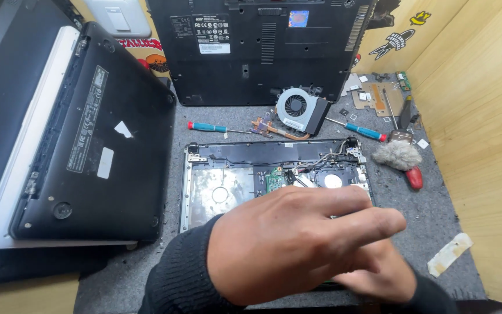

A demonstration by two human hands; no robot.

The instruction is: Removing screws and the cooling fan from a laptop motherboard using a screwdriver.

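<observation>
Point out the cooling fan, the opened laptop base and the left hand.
cooling fan (296, 107), head view, on its round rotor.
laptop base (219, 189), head view, on the bare metal tray.
left hand (289, 244), head view, on its back.

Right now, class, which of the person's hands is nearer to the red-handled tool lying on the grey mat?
The right hand: it lies low at the opened laptop's right edge, below the red-handled tool. The left hand crosses over it further left, fingertips pointing toward the tool.

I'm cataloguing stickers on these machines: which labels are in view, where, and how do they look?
White rectangular label: underside of the top black laptop.
Small bluish square sticker: same underside, further right.
Long grey label: base of the left black laptop.
Plain white patch: beside it, lower.
</observation>
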